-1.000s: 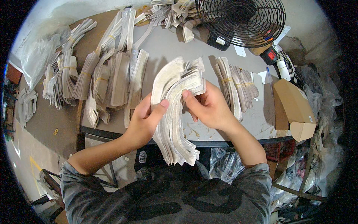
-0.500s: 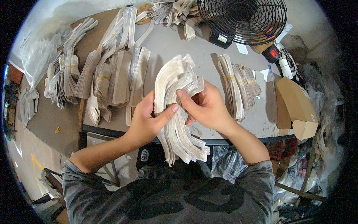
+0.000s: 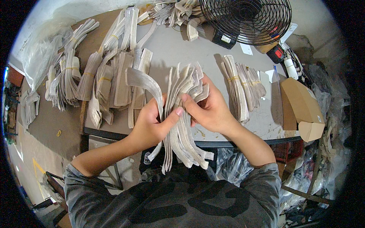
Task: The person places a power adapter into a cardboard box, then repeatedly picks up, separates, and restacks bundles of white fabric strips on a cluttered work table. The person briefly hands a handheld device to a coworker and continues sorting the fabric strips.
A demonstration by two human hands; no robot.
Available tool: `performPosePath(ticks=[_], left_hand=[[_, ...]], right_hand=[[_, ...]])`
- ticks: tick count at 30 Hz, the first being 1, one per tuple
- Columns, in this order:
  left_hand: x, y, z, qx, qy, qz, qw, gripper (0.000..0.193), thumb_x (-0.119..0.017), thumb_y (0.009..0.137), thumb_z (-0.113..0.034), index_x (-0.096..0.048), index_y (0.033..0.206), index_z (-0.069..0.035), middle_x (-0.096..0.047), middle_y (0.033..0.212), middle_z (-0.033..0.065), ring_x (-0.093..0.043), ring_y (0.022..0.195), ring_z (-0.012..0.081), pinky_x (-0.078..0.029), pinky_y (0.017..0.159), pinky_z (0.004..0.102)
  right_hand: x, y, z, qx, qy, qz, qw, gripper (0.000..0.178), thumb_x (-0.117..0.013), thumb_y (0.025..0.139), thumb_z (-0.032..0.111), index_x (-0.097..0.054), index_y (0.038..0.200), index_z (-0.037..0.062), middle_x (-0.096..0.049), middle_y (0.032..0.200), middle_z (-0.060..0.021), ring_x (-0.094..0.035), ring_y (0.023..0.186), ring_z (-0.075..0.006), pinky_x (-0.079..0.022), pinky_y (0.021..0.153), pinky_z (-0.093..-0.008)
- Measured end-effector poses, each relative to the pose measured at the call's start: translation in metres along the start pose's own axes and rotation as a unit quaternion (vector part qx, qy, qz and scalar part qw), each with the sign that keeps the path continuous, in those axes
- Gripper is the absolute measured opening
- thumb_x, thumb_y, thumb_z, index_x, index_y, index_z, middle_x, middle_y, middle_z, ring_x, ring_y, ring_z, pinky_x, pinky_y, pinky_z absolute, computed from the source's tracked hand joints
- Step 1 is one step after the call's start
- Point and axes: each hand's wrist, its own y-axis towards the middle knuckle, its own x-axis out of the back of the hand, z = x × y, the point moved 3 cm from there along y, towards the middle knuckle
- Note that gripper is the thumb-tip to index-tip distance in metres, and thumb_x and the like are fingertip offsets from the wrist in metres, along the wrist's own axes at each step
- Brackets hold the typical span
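A fanned bunch of whitish-grey fabric strips (image 3: 183, 125) is held upright in front of me, past the table's near edge. My right hand (image 3: 211, 108) grips it from the right, thumb pressed on the front and fingers hidden behind. My left hand (image 3: 154, 121) is closed at the bunch's left side, its thumb on the strips. Between its thumb and fingers passes one separate strip (image 3: 146, 83), whose top curls out to the left and whose lower end hangs below the hand.
Several bundles of similar strips (image 3: 89, 74), some with yellow bands, lie at the table's left. More bundles (image 3: 243, 85) lie at the right, near an open cardboard box (image 3: 302, 104). A black wire fan (image 3: 245, 17) stands at the back. Clear plastic bags (image 3: 45, 49) hang at far left.
One strip has come away from the bunch's left side and now curls leftward in my left hand. The remaining strips stand more fanned and straighter. My right hand has hardly moved.
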Motion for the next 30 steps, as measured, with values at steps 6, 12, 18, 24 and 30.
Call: performPosePath(ticks=[6, 12, 18, 24, 30], left_hand=[[-0.001, 0.001, -0.005, 0.049, -0.061, 0.03, 0.996, 0.025, -0.056, 0.106, -0.012, -0.06, 0.126, 0.002, -0.07, 0.103, 0.0066, -0.064, 0.093, 0.0096, -0.053, 0.081, 0.0277], [0.005, 0.0, -0.003, 0.139, -0.103, 0.021, 0.985, 0.028, -0.048, 0.11, -0.018, -0.062, 0.123, 0.003, -0.072, 0.102, 0.0078, -0.069, 0.092, 0.013, -0.056, 0.081, 0.0297], [0.008, 0.001, 0.024, 0.121, -0.152, -0.023, 0.981, 0.03, -0.059, 0.107, -0.021, -0.064, 0.127, 0.0, -0.071, 0.116, 0.0052, -0.065, 0.106, 0.0139, -0.05, 0.095, 0.0323], [0.009, 0.003, 0.017, 0.1, -0.135, -0.034, 0.985, 0.028, -0.059, 0.107, -0.018, -0.064, 0.125, 0.003, -0.07, 0.114, 0.0043, -0.062, 0.105, 0.0115, -0.048, 0.094, 0.0306], [0.009, 0.006, 0.02, 0.16, -0.242, -0.058, 0.955, 0.031, -0.065, 0.104, -0.018, -0.062, 0.128, 0.003, -0.07, 0.118, 0.0068, -0.065, 0.106, 0.0149, -0.05, 0.096, 0.0322]], right_hand=[[0.0, 0.001, 0.0, 0.006, 0.017, 0.006, 1.0, 0.04, -0.066, 0.1, 0.014, -0.043, 0.13, 0.0022, -0.065, 0.086, -0.0052, -0.062, 0.054, -0.0095, -0.054, 0.043, -0.028], [0.002, 0.0, 0.003, -0.01, 0.049, 0.014, 0.999, 0.034, -0.063, 0.1, 0.008, -0.046, 0.128, 0.004, -0.061, 0.091, -0.0038, -0.061, 0.061, -0.0079, -0.055, 0.044, -0.0271], [0.005, -0.001, 0.009, -0.019, 0.027, -0.006, 0.999, 0.029, -0.059, 0.103, 0.01, -0.05, 0.13, 0.0054, -0.062, 0.088, -0.002, -0.056, 0.058, -0.0052, -0.049, 0.046, -0.0235], [0.015, 0.003, 0.007, -0.009, 0.021, -0.016, 1.0, 0.029, -0.061, 0.102, 0.012, -0.053, 0.129, 0.0054, -0.064, 0.091, -0.0018, -0.058, 0.06, -0.0058, -0.049, 0.046, -0.023], [0.017, 0.006, 0.003, -0.017, 0.066, 0.023, 0.997, 0.03, -0.062, 0.103, 0.016, -0.053, 0.13, 0.0058, -0.061, 0.089, -0.0011, -0.053, 0.057, -0.0058, -0.045, 0.045, -0.0236]])
